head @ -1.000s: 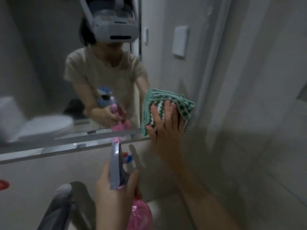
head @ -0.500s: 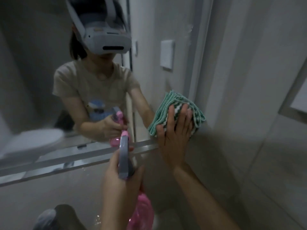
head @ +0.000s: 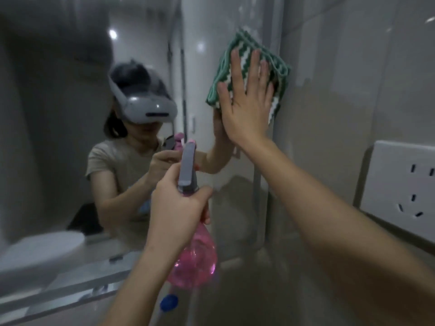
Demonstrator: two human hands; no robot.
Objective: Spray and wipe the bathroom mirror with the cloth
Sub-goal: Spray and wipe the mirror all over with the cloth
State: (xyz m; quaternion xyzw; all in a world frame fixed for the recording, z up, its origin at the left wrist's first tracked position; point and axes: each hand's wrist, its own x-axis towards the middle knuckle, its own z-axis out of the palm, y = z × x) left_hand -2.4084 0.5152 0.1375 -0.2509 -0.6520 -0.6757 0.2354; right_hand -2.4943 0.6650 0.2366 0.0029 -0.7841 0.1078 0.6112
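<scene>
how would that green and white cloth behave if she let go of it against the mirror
The folded green-and-white zigzag cloth looks soft and layered, so it would probably flop open. Only the flat right hand presses it to the mirror, so released it would likely slide down or drop.

The cloth (head: 247, 67) is green with white zigzag stripes. The spray bottle (head: 196, 255) is see-through pink at the bottom, and its top part (head: 187, 168) is grey with a small pink tip. In the mirror (head: 58, 114) the person wears a tan shirt (head: 113, 165) and a light grey headset (head: 146, 107) with a dark line across the front. The wall (head: 341, 67) is shiny grey tile. The wall socket (head: 400, 184) is white with little black slots. A small round thing (head: 169, 302) low down is bright blue.
</scene>
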